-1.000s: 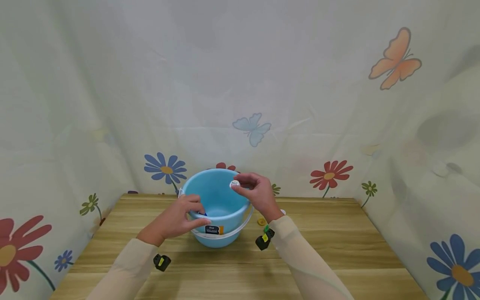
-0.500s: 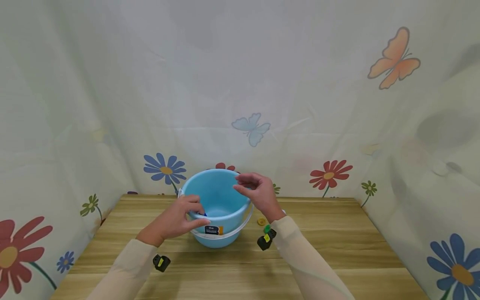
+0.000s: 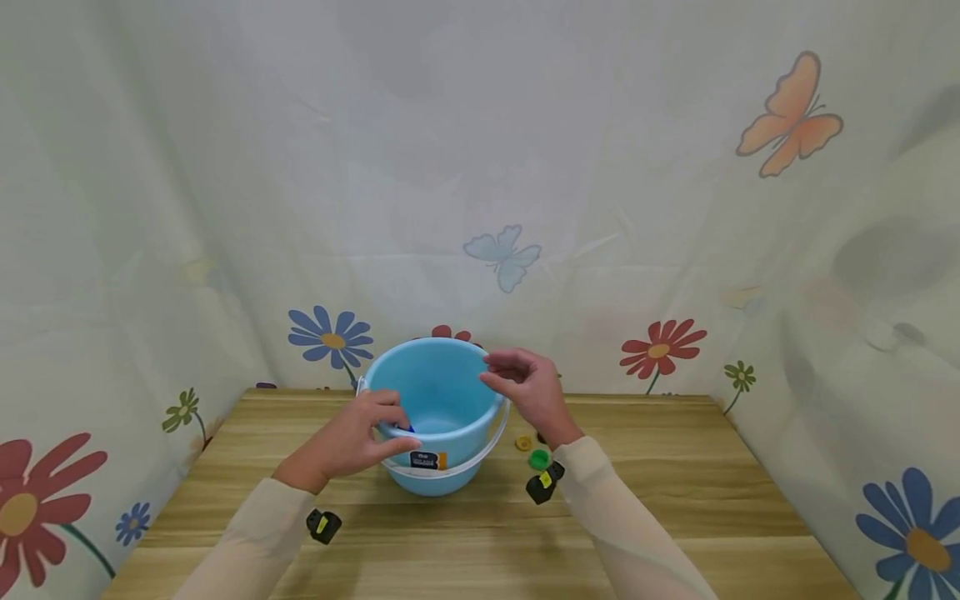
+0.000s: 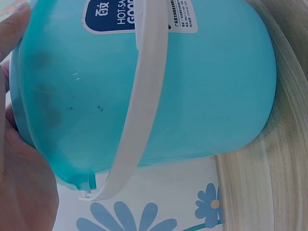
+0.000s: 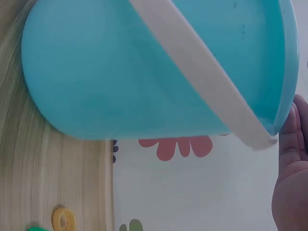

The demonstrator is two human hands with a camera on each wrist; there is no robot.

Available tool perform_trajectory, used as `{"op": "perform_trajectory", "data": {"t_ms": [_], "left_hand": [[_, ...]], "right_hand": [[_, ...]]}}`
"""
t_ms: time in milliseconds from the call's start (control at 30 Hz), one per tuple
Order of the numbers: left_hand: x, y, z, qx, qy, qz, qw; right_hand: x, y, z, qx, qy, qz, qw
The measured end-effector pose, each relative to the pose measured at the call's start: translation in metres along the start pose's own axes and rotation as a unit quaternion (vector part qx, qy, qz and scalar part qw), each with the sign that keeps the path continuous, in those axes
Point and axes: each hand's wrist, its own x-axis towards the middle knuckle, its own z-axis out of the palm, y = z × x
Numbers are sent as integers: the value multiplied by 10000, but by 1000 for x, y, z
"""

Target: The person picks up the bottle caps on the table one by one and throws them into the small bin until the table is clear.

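Observation:
A light blue bucket (image 3: 433,485) stands upright on the table, its white handle (image 4: 147,103) hanging down in front. My left hand (image 3: 363,435) grips the near-left rim, thumb outside and fingers over the inside. A small dark-blue bit (image 3: 409,429) shows at those fingertips; what it is I cannot tell. At the right side of the rim is my right hand (image 3: 528,388), fingers loosely bent with a gap to the thumb and nothing between them. Right of the bucket lie a yellow bottle cap (image 3: 522,442) and a green bottle cap (image 3: 539,459).
Near the right wrist a small dark round piece (image 3: 541,437) is partly hidden on the wooden table (image 3: 420,542). A flower-printed curtain (image 3: 585,317) rises right behind the table's back edge. Each wrist wears a black camera (image 3: 545,483).
A white round cap was between my right fingers a second ago, then left them over the bucket. My right hand has since drifted slightly right, uncovering the green cap. The left hand stays put.

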Motion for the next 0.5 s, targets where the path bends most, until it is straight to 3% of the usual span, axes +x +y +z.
{"op": "perform_trajectory", "data": {"t_ms": [500], "left_hand": [[0,-3,2,16,33,-42,10000]], "right_hand": [[-6,9,-17,-23,131,193,9997]]}}
